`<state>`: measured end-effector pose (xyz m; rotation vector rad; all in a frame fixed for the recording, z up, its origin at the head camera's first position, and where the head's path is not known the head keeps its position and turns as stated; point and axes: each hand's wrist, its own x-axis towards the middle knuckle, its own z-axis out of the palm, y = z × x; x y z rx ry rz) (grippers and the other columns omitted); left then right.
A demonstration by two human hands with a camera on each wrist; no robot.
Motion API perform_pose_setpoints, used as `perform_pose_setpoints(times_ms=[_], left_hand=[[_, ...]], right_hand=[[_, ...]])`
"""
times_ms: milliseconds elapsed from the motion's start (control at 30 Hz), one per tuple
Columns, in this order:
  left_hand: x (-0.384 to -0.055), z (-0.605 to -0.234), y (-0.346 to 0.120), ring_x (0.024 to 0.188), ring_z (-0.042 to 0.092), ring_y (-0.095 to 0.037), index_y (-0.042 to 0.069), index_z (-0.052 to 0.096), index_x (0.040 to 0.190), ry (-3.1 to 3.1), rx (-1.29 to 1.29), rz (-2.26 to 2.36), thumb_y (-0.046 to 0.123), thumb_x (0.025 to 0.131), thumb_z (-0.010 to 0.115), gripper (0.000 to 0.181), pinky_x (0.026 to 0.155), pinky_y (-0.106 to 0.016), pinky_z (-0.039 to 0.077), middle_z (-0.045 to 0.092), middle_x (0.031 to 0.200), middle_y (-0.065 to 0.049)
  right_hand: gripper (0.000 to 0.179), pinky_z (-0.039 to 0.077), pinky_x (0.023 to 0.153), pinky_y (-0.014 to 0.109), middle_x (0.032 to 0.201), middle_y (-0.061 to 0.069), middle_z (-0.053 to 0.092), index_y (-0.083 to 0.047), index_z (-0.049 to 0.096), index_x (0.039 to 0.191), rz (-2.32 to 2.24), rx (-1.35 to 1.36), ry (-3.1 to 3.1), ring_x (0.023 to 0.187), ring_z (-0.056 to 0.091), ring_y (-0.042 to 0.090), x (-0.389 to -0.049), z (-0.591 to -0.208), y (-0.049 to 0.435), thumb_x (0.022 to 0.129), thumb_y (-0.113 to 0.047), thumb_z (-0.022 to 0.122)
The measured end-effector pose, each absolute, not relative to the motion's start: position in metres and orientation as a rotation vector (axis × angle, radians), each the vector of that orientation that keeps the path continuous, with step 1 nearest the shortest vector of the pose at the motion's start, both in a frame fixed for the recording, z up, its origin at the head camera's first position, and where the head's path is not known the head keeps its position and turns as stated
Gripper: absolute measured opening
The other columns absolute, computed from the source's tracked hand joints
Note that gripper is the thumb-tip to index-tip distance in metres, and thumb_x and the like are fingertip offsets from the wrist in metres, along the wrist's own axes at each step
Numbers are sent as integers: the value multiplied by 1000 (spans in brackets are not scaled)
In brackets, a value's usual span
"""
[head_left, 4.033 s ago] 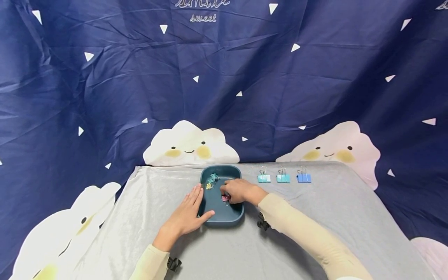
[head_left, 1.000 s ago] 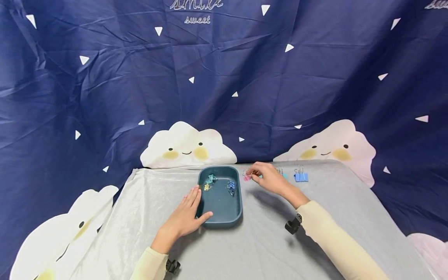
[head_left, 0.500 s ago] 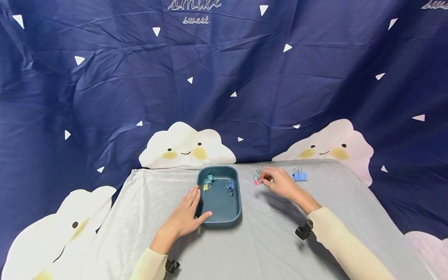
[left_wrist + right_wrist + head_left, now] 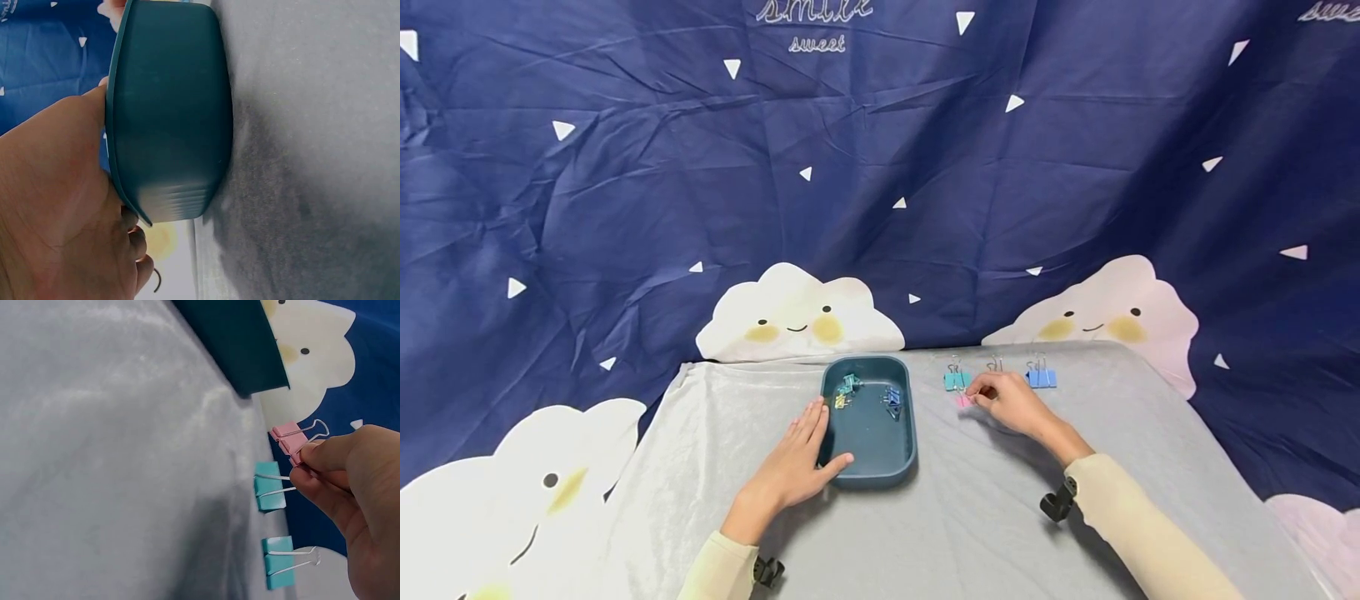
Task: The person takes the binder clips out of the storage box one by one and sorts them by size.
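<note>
My right hand (image 4: 1017, 406) pinches a pink binder clip (image 4: 963, 402) between thumb and fingers, just in front of a teal binder clip (image 4: 952, 381). In the right wrist view the pink clip's wire handles show, its body clear of the teal one. A second teal binder clip (image 4: 279, 562) stands beside the first; in the head view my hand largely hides it. Further right stands a blue binder clip (image 4: 1042, 379). My left hand (image 4: 792, 468) rests on the left rim of a dark teal bin (image 4: 871, 481), fingers straight and thumb along the near edge.
Inside the bin lie small teal clips (image 4: 849, 383), a yellow clip (image 4: 840, 402) and blue clips (image 4: 892, 397). Grey cloth (image 4: 970, 533) covers the table. A navy curtain (image 4: 880, 250) with cloud prints hangs behind its far edge.
My right hand reached into the bin, then carried the pink clip out to the right, and now holds it nearer, in front of the teal clip. My left hand stays on the bin.
</note>
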<state>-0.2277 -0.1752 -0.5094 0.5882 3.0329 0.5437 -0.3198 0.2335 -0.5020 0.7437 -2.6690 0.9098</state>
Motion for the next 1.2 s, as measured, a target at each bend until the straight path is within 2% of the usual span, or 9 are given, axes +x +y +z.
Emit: perform_pose_setpoints(times_ms=[233, 533, 833, 1067, 1200], left_hand=[[-229, -511, -176, 168, 11, -33, -1, 18, 169, 3030, 566, 513, 69, 104, 50, 100, 136, -52, 18, 8, 180, -15], [-229, -511, -176, 168, 11, -33, -1, 19, 169, 3030, 559, 519, 69, 104, 50, 101, 136, -51, 18, 8, 180, -14], [-229, -511, -175, 168, 12, -33, -1, 18, 169, 3030, 572, 538, 70, 104, 49, 101, 136, -52, 18, 8, 180, -15], [-229, -510, -176, 168, 12, -33, -2, 19, 169, 3033, 574, 540, 69, 104, 50, 101, 136, -53, 18, 8, 180, -15], [-228, -509, -176, 168, 12, -33, -2, 18, 169, 3030, 575, 539, 69, 104, 50, 101, 136, -52, 18, 9, 180, -16]], right_hand=[[11, 60, 73, 27, 91, 2, 79, -11, 79, 90, 912, 696, -2683, 80, 70, 10, -323, -519, 237, 93, 0, 78], [13, 62, 82, 39, 96, 3, 79, -11, 79, 92, 872, 703, -2684, 90, 73, 20, -328, -536, 235, 92, 2, 79], [9, 59, 79, 38, 93, 3, 76, -11, 76, 93, 852, 675, -2751, 88, 69, 17, -329, -542, 234, 95, -2, 77], [4, 58, 78, 34, 93, 2, 76, -4, 75, 95, 865, 676, -2769, 87, 68, 15, -330, -542, 235, 94, -5, 79], [5, 58, 76, 32, 92, 3, 75, -7, 75, 95, 888, 671, -2759, 85, 68, 14, -330, -543, 234, 94, -3, 78]])
